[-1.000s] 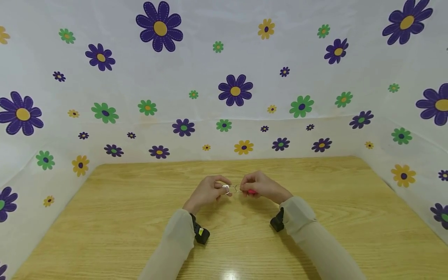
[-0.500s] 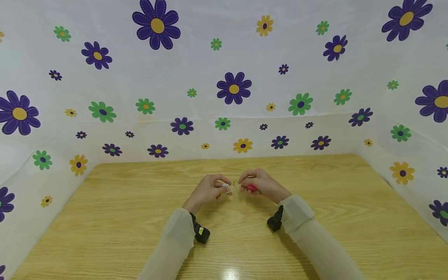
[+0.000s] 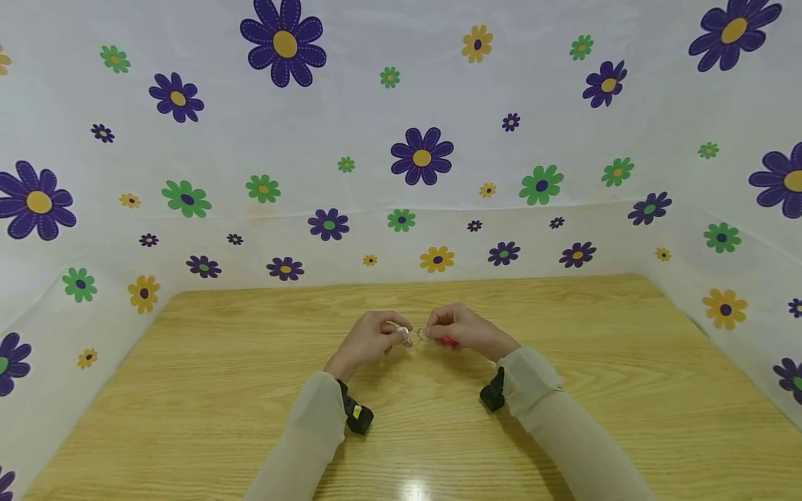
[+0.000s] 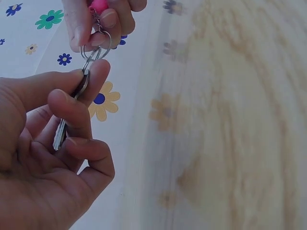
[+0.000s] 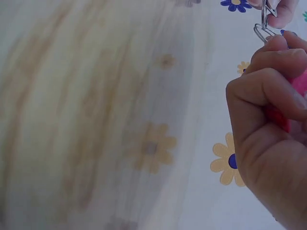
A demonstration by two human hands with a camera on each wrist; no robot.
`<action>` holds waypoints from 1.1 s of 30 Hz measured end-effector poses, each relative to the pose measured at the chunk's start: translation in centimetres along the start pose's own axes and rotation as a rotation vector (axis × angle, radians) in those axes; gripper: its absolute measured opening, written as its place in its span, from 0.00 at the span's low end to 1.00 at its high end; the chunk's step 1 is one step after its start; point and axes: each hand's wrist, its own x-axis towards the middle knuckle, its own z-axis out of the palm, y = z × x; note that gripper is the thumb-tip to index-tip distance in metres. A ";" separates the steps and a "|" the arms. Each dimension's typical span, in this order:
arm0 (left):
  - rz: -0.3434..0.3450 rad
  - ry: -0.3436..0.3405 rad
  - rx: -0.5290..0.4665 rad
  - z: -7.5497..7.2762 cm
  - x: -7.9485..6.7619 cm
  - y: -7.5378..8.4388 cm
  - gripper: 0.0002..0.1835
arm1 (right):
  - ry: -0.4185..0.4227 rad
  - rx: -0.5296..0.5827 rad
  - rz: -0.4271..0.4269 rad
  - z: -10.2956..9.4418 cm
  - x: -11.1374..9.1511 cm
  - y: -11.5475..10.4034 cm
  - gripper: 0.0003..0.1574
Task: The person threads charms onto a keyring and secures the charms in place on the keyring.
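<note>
Person's L hand point(image 3: 368, 339) and R hand point(image 3: 468, 332) nearly meet above a wood-grain desk point(image 3: 413, 424), w/ a metal key ring point(image 4: 111, 44) btwn them. L grip is narrow, pinching a metal key point(image 4: 59, 134) btwn thumb & fingers; its blade, pointing down twd the palm, shows in the L wrist view but can't be made out from the head. R grip is curled round a pink fob point(image 5: 300, 85), fingertips at the ring. A short chain point(image 4: 97, 21) from fob to ring shows only in the L wrist view. Flowered cloth point(image 3: 376, 125) hangs behind.
</note>
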 end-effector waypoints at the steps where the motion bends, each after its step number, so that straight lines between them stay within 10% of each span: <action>1: 0.001 0.002 0.001 0.0 0.0 0.0 0.09 | 0.010 -0.001 0.002 0.0 0.0 0.0 0.12; 15: -0.009 0.016 -0.014 0.1 0.1 -0.1 0.10 | 0.101 0.273 0.061 0.7 0.3 0.3 0.11; 33: 0.020 0.016 0.010 0.0 0.2 0.2 0.10 | 0.085 -0.099 -0.027 0.1 0.2 0.0 0.09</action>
